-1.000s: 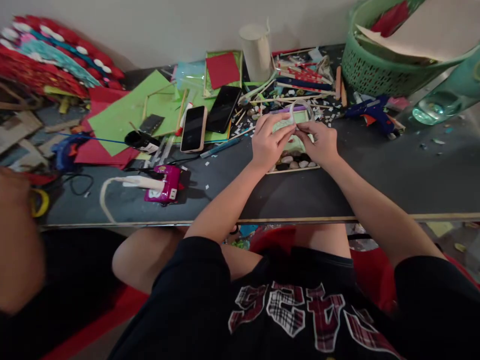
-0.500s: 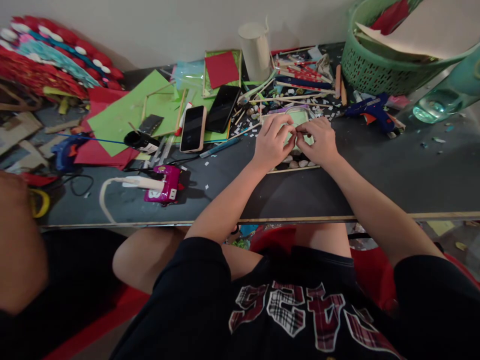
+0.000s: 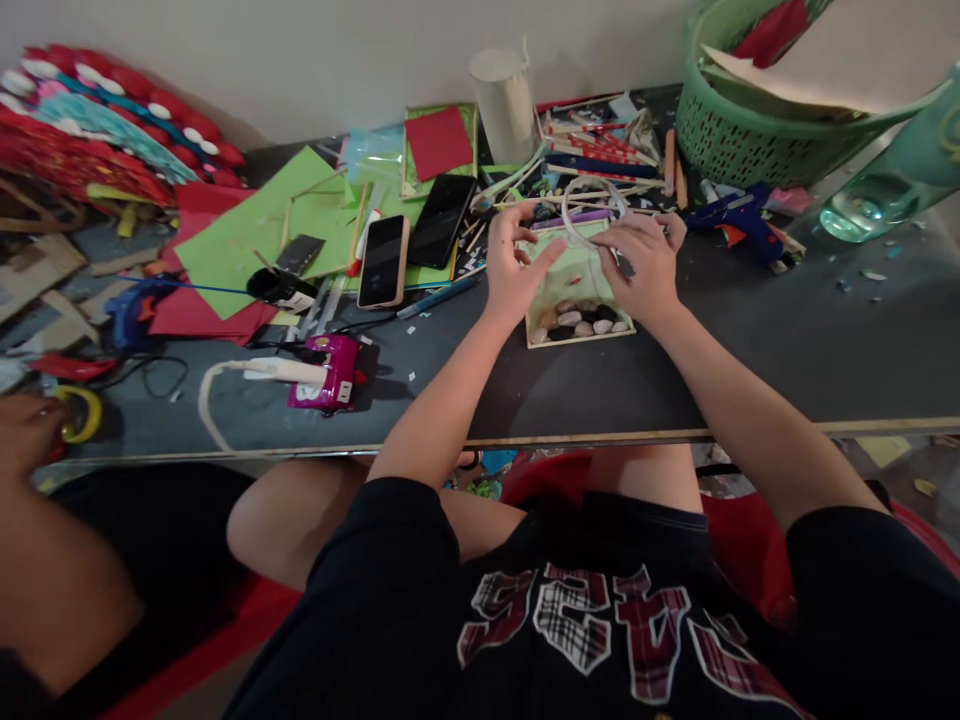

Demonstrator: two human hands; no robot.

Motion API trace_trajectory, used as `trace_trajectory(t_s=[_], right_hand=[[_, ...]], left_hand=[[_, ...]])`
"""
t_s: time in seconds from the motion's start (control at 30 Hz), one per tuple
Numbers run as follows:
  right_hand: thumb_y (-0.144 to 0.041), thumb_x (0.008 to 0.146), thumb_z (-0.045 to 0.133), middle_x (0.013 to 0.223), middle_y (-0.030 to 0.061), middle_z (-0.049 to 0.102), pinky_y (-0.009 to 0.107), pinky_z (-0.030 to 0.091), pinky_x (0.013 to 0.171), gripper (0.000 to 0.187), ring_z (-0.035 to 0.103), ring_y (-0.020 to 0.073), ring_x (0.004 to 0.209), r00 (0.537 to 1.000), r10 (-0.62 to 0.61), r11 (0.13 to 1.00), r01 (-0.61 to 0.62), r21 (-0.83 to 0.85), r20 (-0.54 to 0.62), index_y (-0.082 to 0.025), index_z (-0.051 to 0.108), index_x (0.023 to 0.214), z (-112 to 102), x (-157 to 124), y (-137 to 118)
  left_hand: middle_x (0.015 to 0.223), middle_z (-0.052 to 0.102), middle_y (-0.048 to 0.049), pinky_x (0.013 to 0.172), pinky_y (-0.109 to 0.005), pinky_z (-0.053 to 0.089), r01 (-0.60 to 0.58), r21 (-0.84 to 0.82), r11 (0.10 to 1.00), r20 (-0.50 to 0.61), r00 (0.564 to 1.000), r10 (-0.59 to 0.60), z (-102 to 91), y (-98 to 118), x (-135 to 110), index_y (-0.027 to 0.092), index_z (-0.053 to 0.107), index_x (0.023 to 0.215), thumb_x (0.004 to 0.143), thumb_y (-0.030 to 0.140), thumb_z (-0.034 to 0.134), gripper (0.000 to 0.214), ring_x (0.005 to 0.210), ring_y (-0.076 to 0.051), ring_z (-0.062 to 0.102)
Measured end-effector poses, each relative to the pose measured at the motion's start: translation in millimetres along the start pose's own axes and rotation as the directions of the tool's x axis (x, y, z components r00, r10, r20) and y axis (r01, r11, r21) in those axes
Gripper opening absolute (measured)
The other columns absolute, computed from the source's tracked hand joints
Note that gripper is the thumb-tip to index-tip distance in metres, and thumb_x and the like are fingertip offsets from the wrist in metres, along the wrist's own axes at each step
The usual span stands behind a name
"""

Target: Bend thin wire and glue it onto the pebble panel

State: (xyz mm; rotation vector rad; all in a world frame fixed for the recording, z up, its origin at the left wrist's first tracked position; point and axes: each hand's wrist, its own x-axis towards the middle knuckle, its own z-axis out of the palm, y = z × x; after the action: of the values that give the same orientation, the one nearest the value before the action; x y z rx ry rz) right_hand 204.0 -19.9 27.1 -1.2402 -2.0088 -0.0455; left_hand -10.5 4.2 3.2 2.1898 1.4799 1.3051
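My left hand [image 3: 520,262] and my right hand [image 3: 642,262] hover over a small pale-green craft tray [image 3: 579,291] with pebbles [image 3: 579,322] along its near edge. Between them arcs a thin whitish paper strip [image 3: 592,190], bent into a loop above the tray's far side. The right hand's fingers pinch one end of it. The left hand's fingers are spread, its fingertips by the strip's other end; whether they grip it is unclear.
Two phones [image 3: 385,259] lie on green paper to the left. A pink box with a white cable [image 3: 328,369] sits near the front edge. A blue glue gun [image 3: 733,217], a green basket [image 3: 750,130] and a white cup [image 3: 504,100] stand behind. Another person's hand [image 3: 34,425] is at far left.
My hands have moved apart and the strip's loop stands up again above the tray. The pebbles now show. The other person's hand has dropped toward the yellow ring at left.
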Motion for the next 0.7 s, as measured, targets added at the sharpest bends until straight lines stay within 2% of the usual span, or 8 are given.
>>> trace_trajectory(t_s=[0.1,0.2,0.27,0.33,0.47,0.53,0.6,0.7], right_hand=[[-0.042,0.106,0.042,0.147,0.0064,0.067,0.066,0.029,0.12,0.034,0.052,0.0346,0.144,0.995,0.068,0.994,-0.061,-0.094,0.077,-0.033,0.073,0.117,-4,2,0],[-0.044,0.104,0.044,0.158,0.008,0.057,0.07,0.024,0.121,0.036,0.042,0.0382,0.151,0.985,0.136,0.983,-0.121,-0.138,0.109,-0.034,0.07,0.128,-11,5,4],[-0.042,0.103,0.045,0.157,0.0105,0.057,0.071,0.02,0.121,0.036,0.042,0.0391,0.149,0.983,0.181,0.978,-0.176,-0.115,0.034,-0.033,0.068,0.13,-19,8,13],[-0.039,0.102,0.049,0.153,0.0136,0.058,0.072,0.015,0.121,0.033,0.043,0.0393,0.144,0.963,0.24,0.963,-0.252,-0.091,-0.124,-0.031,0.067,0.128,-31,9,30],[-0.048,0.096,0.062,0.15,0.0238,0.054,0.075,0.014,0.117,0.034,0.033,0.0424,0.145,0.808,0.395,0.894,-0.447,-0.019,-0.437,-0.027,0.061,0.122,-45,6,77],[-0.054,0.091,0.068,0.144,0.0323,0.054,0.075,0.021,0.114,0.041,0.034,0.0455,0.144,0.723,0.531,0.807,-0.59,0.006,-0.442,-0.021,0.061,0.115,-46,4,96],[-0.052,0.088,0.073,0.141,0.0395,0.052,0.076,0.023,0.112,0.047,0.041,0.0492,0.14,0.61,0.682,0.643,-0.763,-0.065,-0.403,-0.014,0.061,0.111,-43,6,102],[-0.022,0.081,0.081,0.146,0.0431,0.049,0.07,0.023,0.116,0.052,0.043,0.0517,0.142,0.549,0.78,0.484,-0.834,-0.266,-0.3,-0.002,0.061,0.125,-41,14,92]], left_hand=[[0.109,0.075,-0.0081,0.105,-0.045,0.058,-0.063,0.042,0.997,0.186,0.981,0.054,-4.5,-8,6,0.026,0.077,0.108,0.093,0.064,0.069,0.042,0.112,-0.026,0.069],[0.105,0.076,-0.0098,0.106,-0.049,0.057,-0.097,0.074,0.993,0.245,0.967,0.076,0.6,-11,5,0.022,0.08,0.097,0.087,0.058,0.078,0.038,0.111,-0.029,0.07],[0.103,0.076,-0.0103,0.104,-0.05,0.058,-0.112,0.076,0.991,0.235,0.968,0.091,6.7,-13,3,0.021,0.081,0.096,0.086,0.057,0.08,0.038,0.109,-0.029,0.071],[0.101,0.076,-0.0108,0.099,-0.05,0.06,-0.135,0.058,0.989,0.239,0.964,0.117,11.9,-16,1,0.022,0.082,0.095,0.086,0.058,0.079,0.037,0.105,-0.029,0.071],[0.098,0.076,-0.0118,0.095,-0.052,0.06,-0.163,-0.002,0.987,0.29,0.944,0.157,15.0,-17,-1,0.023,0.082,0.095,0.092,0.059,0.071,0.038,0.102,-0.029,0.072],[0.1,0.078,-0.0123,0.097,-0.053,0.06,-0.147,-0.025,0.989,0.308,0.94,0.147,13.0,-14,-1,0.023,0.082,0.096,0.094,0.056,0.07,0.035,0.104,-0.03,0.072],[0.104,0.079,-0.0122,0.099,-0.051,0.06,-0.108,-0.045,0.993,0.319,0.941,0.117,9.4,-9,0,0.023,0.081,0.096,0.092,0.05,0.075,0.028,0.107,-0.029,0.072],[0.106,0.08,-0.0105,0.092,-0.044,0.061,-0.017,-0.074,0.997,0.336,0.941,0.041,3.1,-1,0,0.023,0.08,0.1,0.089,0.04,0.079,0.02,0.105,-0.027,0.073]])
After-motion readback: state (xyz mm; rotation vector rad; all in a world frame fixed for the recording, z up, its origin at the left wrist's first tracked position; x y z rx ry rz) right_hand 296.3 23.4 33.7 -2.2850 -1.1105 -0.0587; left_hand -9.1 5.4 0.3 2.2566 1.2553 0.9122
